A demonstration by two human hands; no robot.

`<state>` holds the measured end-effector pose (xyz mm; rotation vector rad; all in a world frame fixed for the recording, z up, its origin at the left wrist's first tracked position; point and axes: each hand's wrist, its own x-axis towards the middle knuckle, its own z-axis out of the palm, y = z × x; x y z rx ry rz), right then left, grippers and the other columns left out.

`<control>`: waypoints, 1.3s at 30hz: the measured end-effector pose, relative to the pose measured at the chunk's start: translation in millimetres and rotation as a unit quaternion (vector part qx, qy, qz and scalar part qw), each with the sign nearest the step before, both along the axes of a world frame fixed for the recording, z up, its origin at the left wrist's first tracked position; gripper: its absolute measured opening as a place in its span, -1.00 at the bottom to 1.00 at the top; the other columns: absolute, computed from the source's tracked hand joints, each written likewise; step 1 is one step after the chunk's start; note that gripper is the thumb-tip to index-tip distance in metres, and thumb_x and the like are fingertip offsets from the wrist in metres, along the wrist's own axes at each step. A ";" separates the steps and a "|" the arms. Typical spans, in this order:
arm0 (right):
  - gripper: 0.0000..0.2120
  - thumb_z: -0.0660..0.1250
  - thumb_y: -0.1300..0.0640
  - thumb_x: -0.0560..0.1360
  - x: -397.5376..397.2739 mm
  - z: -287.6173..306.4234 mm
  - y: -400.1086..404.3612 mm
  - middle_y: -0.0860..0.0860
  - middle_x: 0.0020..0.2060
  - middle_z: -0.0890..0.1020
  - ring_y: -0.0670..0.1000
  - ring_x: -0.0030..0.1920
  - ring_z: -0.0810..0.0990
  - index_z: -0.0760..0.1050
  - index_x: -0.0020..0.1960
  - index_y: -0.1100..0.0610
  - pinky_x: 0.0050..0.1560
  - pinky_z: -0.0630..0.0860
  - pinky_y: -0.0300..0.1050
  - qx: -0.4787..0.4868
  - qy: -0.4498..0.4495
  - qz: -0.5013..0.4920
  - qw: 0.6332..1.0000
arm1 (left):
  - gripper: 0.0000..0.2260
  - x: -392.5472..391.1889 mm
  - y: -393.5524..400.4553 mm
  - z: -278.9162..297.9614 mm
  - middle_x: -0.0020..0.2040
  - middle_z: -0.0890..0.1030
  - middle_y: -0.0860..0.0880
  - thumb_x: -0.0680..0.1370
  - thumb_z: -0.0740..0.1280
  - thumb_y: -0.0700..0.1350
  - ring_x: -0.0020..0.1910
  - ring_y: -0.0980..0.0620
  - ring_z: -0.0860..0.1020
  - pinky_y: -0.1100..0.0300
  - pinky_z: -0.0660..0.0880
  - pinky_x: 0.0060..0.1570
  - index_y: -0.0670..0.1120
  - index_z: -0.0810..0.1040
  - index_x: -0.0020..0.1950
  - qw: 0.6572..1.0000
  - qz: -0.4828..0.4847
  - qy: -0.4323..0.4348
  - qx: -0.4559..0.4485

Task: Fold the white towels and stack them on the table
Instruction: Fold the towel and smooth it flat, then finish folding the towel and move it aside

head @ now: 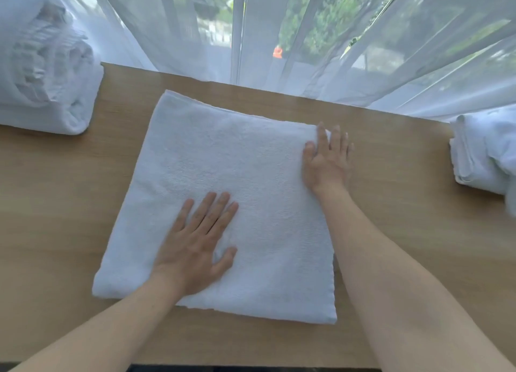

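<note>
A white towel (pixel 223 162), folded into a rough square, lies flat in the middle of the wooden table (pixel 69 204). My left hand (pixel 195 240) rests palm down on its near half, fingers spread. My right hand (pixel 326 159) lies flat on the towel's far right corner, fingers apart and partly over the edge. Neither hand grips anything. A tall pile of white towels (pixel 42 72) stands at the far left of the table. A smaller folded stack of white towels (pixel 483 153) sits at the right edge.
Sheer white curtains (pixel 307 50) hang along the table's far edge in front of a window. Bare wood shows on both sides of the middle towel and along the near edge.
</note>
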<state>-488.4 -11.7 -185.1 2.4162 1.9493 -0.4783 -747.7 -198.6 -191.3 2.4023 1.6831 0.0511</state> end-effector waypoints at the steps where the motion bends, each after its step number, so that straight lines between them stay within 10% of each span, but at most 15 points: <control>1: -0.43 -0.05 -0.09 0.69 -6.5 2.9 0.2 0.10 0.64 -0.04 0.12 0.62 -0.13 -0.02 0.65 0.03 0.58 -0.22 0.13 0.016 -0.013 -0.008 1.000 | -0.29 0.5 1.5 0.6 0.66 0.02 -0.02 0.57 0.13 0.20 0.63 -0.05 0.01 -0.22 0.10 0.53 -0.05 0.05 0.65 1.000 -0.001 0.001 0.001; 8: -0.42 0.01 -0.11 0.62 -84.2 -2.0 -81.4 0.03 0.64 0.04 0.11 0.63 -0.06 0.06 0.63 -0.11 0.59 -0.13 0.18 0.064 0.030 0.237 0.969 | -0.28 0.2 3.4 1.3 0.65 0.05 -0.04 0.56 0.15 0.20 0.63 -0.06 0.04 -0.23 0.11 0.52 -0.08 0.08 0.65 1.000 -0.006 0.002 0.000; 14: -0.45 -0.12 -0.10 0.68 -25.8 0.7 -11.9 0.05 0.64 -0.04 0.08 0.63 -0.16 -0.04 0.65 -0.04 0.58 -0.26 0.12 0.018 -0.034 0.031 0.999 | -0.29 -0.7 2.5 0.4 0.66 0.04 -0.03 0.57 0.13 0.21 0.63 -0.06 0.02 -0.21 0.08 0.54 -0.06 0.06 0.65 1.000 -0.014 -0.007 -0.002; 20: -0.49 -0.03 -0.02 0.69 -86.5 14.6 -114.1 0.13 0.57 0.25 0.13 0.60 0.12 0.25 0.58 0.15 0.60 -0.07 0.11 0.120 0.038 -0.010 0.992 | -0.31 0.0 4.4 3.4 0.65 0.05 -0.03 0.58 0.10 0.20 0.63 -0.05 0.01 -0.19 0.04 0.54 -0.07 0.09 0.64 1.000 -0.010 -0.007 -0.012; 29: -0.42 -0.01 -0.08 0.65 -108.1 -5.3 -183.5 0.11 0.61 0.13 0.12 0.62 0.01 0.11 0.63 0.09 0.59 -0.04 0.20 0.094 -0.013 0.001 0.995 | -0.43 -23.5 15.7 -2.4 0.64 0.12 -0.03 0.65 0.10 0.17 0.62 -0.08 0.05 -0.17 0.08 0.55 0.01 0.17 0.63 0.986 -0.165 -0.028 0.010; 39: -0.42 0.03 -0.05 0.63 -104.3 -20.0 -182.2 0.09 0.60 0.19 0.12 0.61 0.08 0.17 0.62 0.09 0.57 0.05 0.25 0.156 -0.028 0.005 0.987 | -0.36 -69.0 187.6 0.9 0.66 -0.05 0.02 0.58 -0.14 0.29 0.63 -0.02 -0.12 -0.04 -0.19 0.58 0.13 -0.03 0.65 0.998 0.039 0.031 -0.044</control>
